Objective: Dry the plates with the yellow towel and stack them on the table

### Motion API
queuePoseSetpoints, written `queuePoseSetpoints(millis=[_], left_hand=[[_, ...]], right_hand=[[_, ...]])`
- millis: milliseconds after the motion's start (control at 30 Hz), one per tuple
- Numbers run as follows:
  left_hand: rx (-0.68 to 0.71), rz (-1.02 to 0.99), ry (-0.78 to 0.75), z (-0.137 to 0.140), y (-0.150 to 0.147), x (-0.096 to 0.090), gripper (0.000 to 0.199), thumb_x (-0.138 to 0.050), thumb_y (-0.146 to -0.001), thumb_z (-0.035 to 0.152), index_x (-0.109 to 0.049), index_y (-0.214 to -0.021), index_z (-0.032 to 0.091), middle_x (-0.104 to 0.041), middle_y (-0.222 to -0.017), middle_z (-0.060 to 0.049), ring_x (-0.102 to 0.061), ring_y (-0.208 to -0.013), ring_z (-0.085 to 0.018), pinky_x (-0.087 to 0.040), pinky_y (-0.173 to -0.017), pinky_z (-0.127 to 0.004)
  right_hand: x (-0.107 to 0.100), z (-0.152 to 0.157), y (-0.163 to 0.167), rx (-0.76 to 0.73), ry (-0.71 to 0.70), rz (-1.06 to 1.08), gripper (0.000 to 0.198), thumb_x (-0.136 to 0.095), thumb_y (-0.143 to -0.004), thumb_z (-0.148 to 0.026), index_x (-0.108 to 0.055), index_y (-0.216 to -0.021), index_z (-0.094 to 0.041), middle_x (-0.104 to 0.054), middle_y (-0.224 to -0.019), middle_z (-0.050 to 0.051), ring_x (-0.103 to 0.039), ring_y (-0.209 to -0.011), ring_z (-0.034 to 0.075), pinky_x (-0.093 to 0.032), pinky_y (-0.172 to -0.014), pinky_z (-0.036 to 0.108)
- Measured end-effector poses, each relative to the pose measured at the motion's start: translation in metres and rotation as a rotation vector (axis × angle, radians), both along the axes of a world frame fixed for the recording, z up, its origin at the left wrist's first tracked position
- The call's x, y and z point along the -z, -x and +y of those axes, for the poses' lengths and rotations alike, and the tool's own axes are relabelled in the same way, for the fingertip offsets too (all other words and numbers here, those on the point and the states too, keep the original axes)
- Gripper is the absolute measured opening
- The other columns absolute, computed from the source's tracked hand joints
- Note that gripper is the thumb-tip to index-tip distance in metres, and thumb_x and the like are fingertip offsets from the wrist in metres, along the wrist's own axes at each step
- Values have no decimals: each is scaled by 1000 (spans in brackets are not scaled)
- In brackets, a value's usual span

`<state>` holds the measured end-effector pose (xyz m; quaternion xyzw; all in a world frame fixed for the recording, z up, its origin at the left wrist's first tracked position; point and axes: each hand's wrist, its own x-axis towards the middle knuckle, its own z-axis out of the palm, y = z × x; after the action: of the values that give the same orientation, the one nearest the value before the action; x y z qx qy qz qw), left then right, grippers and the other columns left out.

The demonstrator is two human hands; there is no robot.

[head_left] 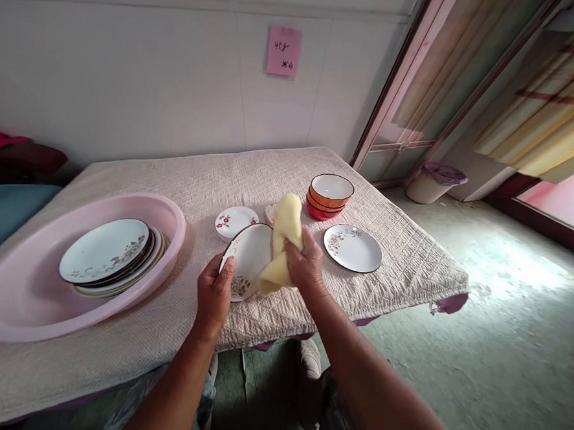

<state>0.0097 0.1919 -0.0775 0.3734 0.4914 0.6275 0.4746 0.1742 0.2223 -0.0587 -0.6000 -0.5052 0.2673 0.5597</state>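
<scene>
The left hand holds a white plate by its left edge. The thumb lies on the front and the other fingers curl behind. The plate is tilted and sits between the two hands. The right hand is closed around a yellow cloth, which bunches up above and below the fist. The cloth hides the right side of the plate.

Just past the plate is a small flowered dish. To the right of the right hand lies another plate, with stacked bowls behind it. Left of the left hand, a pink tub holds a pile of plates.
</scene>
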Motion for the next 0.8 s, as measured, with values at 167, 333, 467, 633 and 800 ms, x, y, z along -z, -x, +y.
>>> queuePoseSetpoints(millis=[167, 333, 467, 633, 800], left_hand=[[82, 296, -85, 0, 9, -7, 24, -72, -78, 35, -75, -96, 19, -73, -94, -5, -63, -89, -20, -46, -81, -23], [212, 359, -100, -3, 8, -6, 23, -75, -75, 30, -77, -96, 22, -73, -93, -5, -63, -92, -22, -46, -86, -24], [149, 341, -87, -5, 12, -4, 23, -74, -76, 30, -77, -97, 20, -73, -91, -5, -63, -89, -21, -46, -85, -23], [-99, 264, -134, -2, 10, -4, 30, -66, -82, 40, -73, -98, 15, -72, -86, -5, -65, -84, -20, -50, -81, -27], [-169, -222, -150, 6, -12, -11, 43, -60, -87, 42, -64, -121, 16, -73, -104, -10, -68, -97, -23, -51, -92, -36]], right_hand=[[-1, -3, -9, -25, -300, -323, 44, -49, -74, -16, -58, -117, -19, -58, -117, 12, -55, -105, 26, -46, -89, 42], [-7, -8, -6, -302, -383, -514, 58, -52, -70, -13, -55, -127, -21, -58, -125, 11, -52, -117, 29, -40, -101, 45], [-2, 2, -15, -221, -147, -235, 49, -55, -68, -18, -62, -117, -23, -66, -108, 7, -59, -100, 27, -46, -90, 42], [18, 5, -16, -292, 194, 492, 36, -62, -66, -27, -63, -102, -21, -65, -76, 0, -60, -72, 22, -50, -71, 36], [23, -8, -1, -422, 351, 828, 34, -68, -63, -33, -62, -93, -18, -65, -67, 2, -61, -65, 22, -49, -64, 35]])
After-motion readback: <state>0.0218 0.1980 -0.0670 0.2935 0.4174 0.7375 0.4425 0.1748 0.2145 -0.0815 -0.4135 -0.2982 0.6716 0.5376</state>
